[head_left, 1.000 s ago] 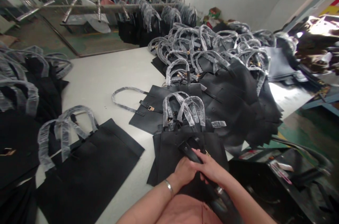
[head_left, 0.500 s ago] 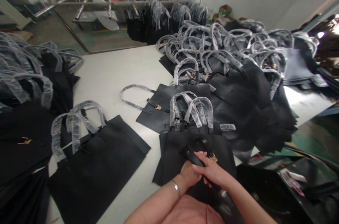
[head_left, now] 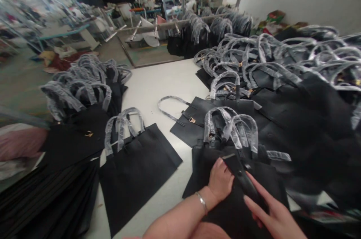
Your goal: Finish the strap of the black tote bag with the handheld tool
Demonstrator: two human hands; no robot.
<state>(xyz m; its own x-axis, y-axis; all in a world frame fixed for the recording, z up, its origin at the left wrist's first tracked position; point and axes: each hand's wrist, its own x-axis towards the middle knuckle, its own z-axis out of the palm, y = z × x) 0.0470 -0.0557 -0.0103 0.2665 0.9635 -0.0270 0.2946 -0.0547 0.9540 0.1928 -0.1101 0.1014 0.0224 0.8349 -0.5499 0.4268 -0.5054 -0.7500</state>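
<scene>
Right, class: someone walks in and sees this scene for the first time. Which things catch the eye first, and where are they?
First, the heap of black tote bags with plastic-wrapped handles, filling the right side of the white table. Next, at the bottom centre, the left hand and right hand rest on a black bag, the right against a black strap. A second stack of bags lies at the left.

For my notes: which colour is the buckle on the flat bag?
Gold, on the black bag's buckle, in the head view.
</scene>
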